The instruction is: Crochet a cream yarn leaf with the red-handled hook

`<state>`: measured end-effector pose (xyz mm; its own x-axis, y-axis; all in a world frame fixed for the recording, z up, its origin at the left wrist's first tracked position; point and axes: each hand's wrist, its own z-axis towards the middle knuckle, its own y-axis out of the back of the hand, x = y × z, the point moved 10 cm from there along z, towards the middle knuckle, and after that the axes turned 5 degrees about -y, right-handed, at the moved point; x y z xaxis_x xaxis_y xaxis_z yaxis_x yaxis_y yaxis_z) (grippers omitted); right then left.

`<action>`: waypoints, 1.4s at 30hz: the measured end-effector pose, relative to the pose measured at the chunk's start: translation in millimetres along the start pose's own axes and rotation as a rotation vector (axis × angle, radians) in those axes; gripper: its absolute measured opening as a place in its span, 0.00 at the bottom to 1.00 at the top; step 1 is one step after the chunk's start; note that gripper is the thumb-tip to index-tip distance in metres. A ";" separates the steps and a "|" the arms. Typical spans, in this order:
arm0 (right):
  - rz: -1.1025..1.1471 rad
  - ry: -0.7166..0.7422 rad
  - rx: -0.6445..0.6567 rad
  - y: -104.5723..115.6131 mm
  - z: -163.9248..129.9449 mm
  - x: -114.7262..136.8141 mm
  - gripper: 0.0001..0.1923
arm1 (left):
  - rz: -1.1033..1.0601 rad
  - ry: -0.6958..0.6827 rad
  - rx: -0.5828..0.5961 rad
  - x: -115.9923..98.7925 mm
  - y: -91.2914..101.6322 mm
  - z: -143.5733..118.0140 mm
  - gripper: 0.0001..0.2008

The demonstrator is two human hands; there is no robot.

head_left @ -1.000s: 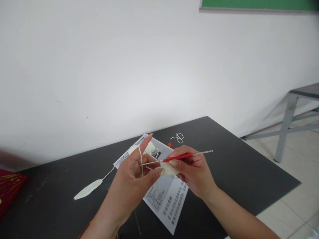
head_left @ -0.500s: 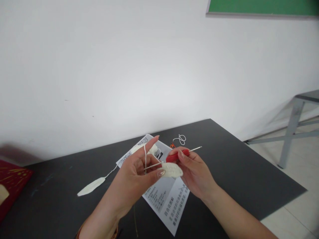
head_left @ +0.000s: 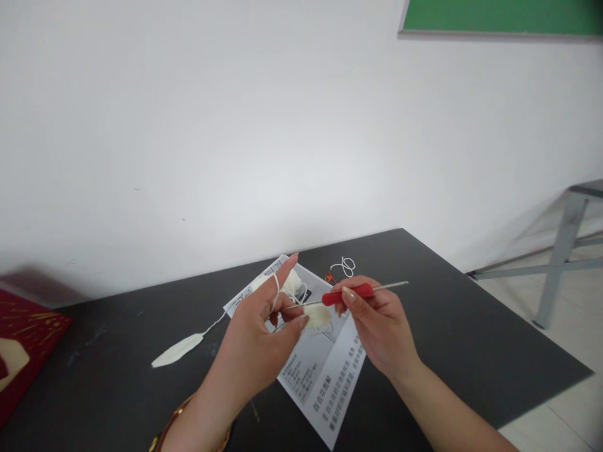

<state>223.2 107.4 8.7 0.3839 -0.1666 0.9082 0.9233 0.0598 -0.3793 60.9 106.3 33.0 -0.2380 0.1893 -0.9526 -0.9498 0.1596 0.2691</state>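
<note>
My left hand (head_left: 264,333) pinches a small cream crochet piece (head_left: 318,316) between thumb and fingers. White yarn loops round its raised index finger. In my right hand (head_left: 377,320) is a crochet hook with a red handle (head_left: 348,294), gripped by thumb and fingers. One metal end of the hook points left to the work by my left fingers; the other sticks out to the right. Behind my left hand lies a ball of cream yarn (head_left: 293,284). Where the hook tip meets the stitches is partly hidden by my left fingers.
Under my hands, a printed sheet (head_left: 320,402) lies on the black table (head_left: 461,339). A finished leaf-shaped cream piece (head_left: 178,350) trails yarn at left. A white yarn loop (head_left: 347,267) and small orange item (head_left: 329,277) lie behind. A red patterned object (head_left: 32,339) is at far left.
My right hand has moved slightly right with the hook, whose left end has drawn back from my left hand. The crochet piece has shifted and shows less beyond my left thumb.
</note>
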 end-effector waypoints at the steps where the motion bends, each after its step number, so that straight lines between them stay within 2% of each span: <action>1: -0.101 0.095 -0.008 0.0 -3.8 9.4 0.04 | 0.002 0.010 -0.019 2.9 0.9 1.0 0.40; 3: -0.308 0.316 0.006 -7.2 -16.1 29.0 0.08 | -0.076 0.063 -0.027 11.2 -1.5 2.8 0.41; 5: -0.468 0.516 0.048 -19.6 -30.7 42.6 0.15 | -0.241 0.134 -0.012 18.5 -8.2 3.6 0.42; 9: -0.655 0.711 0.059 -32.4 -45.5 50.8 0.23 | -0.485 0.207 -0.011 19.8 -16.9 2.6 0.44; 12: -0.715 0.876 0.144 -42.8 -56.1 53.6 0.25 | -0.586 0.233 0.038 17.0 -21.9 0.3 0.44; 13: -0.688 0.888 0.158 -42.1 -56.1 53.3 0.24 | -0.624 0.245 0.068 16.5 -24.0 -0.8 0.43; 15: -0.544 0.771 0.128 -31.0 -43.8 48.3 0.20 | -0.681 0.263 0.118 16.3 -26.0 -3.0 0.42; 18: -0.158 0.377 0.063 -9.8 -12.6 20.6 0.08 | -0.706 0.273 0.154 16.6 -23.9 -5.3 0.42; 20: 0.098 0.121 0.074 -8.4 0.2 -2.5 0.03 | -0.702 0.283 0.169 16.2 -22.6 -6.9 0.42; 23: 0.322 -0.152 0.123 -16.9 5.3 -23.8 0.08 | -0.668 0.288 0.214 11.9 -23.8 -9.8 0.40; 25: 0.382 -0.237 0.157 -21.0 5.0 -26.9 0.09 | -0.635 0.282 0.252 7.7 -26.1 -12.1 0.38; 29: 0.341 -0.247 0.188 -18.5 7.4 -19.7 0.11 | -0.593 0.274 0.312 2.9 -30.3 -17.1 0.38; 36: 0.184 -0.108 0.285 -15.9 14.7 8.2 0.10 | -0.524 0.288 0.374 5.6 -33.8 -21.0 0.39; 42: 0.031 -0.023 0.288 -11.5 15.1 27.2 0.11 | -0.509 0.294 0.385 5.3 -35.3 -19.8 0.38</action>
<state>223.1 117.0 40.5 0.4091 -0.1377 0.9020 0.8743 0.3422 -0.3443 89.2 82.5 15.7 0.1203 -0.2608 -0.9579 -0.8315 0.5007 -0.2407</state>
